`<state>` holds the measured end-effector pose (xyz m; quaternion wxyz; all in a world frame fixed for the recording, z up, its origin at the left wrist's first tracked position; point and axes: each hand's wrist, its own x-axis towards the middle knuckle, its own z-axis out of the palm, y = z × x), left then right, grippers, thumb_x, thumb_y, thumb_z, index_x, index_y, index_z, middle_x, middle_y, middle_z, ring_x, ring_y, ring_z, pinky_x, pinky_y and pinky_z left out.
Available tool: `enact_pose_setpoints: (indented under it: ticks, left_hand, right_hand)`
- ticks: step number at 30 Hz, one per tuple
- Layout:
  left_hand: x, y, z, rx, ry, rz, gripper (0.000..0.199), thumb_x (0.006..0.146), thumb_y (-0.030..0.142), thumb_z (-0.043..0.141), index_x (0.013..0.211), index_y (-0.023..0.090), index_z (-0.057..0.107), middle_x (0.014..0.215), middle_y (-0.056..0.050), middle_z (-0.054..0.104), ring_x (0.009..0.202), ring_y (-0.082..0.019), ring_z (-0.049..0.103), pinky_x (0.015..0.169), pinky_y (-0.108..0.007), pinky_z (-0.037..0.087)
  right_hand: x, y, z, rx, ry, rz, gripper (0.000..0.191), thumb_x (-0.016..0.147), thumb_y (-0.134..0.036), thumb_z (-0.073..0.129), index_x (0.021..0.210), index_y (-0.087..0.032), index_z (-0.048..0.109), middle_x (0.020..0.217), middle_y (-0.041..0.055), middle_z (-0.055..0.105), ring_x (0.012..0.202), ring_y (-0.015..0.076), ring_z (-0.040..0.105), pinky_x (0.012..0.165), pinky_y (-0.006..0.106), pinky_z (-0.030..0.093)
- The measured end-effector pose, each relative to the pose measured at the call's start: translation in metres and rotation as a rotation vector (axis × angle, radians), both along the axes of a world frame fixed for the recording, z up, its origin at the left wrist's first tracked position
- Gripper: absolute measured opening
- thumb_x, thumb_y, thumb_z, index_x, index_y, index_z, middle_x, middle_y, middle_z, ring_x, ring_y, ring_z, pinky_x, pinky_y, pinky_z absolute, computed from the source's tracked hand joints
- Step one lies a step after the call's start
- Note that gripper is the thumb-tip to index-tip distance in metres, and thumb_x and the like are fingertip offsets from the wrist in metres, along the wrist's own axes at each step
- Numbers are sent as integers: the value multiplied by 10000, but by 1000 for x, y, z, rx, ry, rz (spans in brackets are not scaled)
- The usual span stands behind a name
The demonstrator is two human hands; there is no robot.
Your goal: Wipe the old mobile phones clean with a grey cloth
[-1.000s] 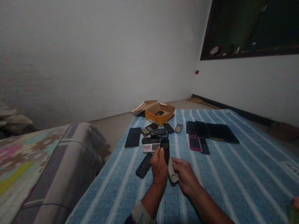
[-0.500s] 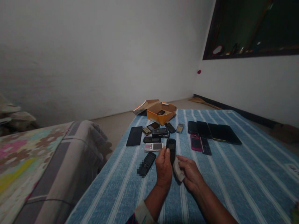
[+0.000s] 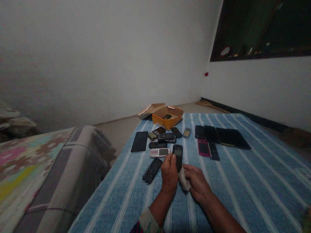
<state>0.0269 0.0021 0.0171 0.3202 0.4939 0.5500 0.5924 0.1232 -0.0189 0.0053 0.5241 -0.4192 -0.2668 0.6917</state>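
Observation:
A dark keypad phone [image 3: 178, 155] is upright in my left hand [image 3: 169, 173], which is closed around its left side with the thumb on its front. My right hand [image 3: 198, 183] pinches a crumpled whitish cloth [image 3: 184, 182] against the phone's lower right edge. Left of my left hand lies a black phone [image 3: 155, 168], its lower end pixelated. Just beyond my left hand is a white and pink phone [image 3: 159, 152], with several dark phones [image 3: 166, 137] grouped behind it.
An open orange box [image 3: 167, 122] with a phone inside stands at the far end of the blue striped cloth [image 3: 131, 200]. A black tablet [image 3: 139, 141] lies left. At right are a pink phone [image 3: 203, 147] and dark flat devices [image 3: 233, 138]. A covered bed [image 3: 82, 155] is further left.
The held phone's screen looks lighter, its face tilted slightly differently. My right hand and the cloth have shifted slightly left and down along the phone.

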Motion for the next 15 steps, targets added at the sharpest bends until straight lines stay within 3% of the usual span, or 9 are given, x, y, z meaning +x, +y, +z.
enact_pose_setpoints:
  ticks: [6,11,15]
  left_hand:
    - [2,-2,-1,-12,22,-68,304,869,410,476,795,168,643,735,-26,638,701,-188,581,682,-294,465]
    - [-3,2,-4,12,68,4,306,872,401,454,797,172,642,745,-37,650,729,-200,603,711,-309,472]
    - [-9,7,-8,19,137,-25,316,882,388,428,771,175,634,730,-34,641,700,-192,596,685,-302,470]
  right_hand:
    - [7,3,8,-20,-54,-146,309,458,-147,608,734,-120,746,576,18,661,507,121,565,490,203,409]
    - [-1,-3,4,0,-152,-58,321,480,-166,586,743,-96,757,546,24,646,470,120,533,444,207,365]
    - [6,1,0,61,-284,-26,318,500,-145,555,732,-112,770,573,28,671,495,138,563,459,222,383]
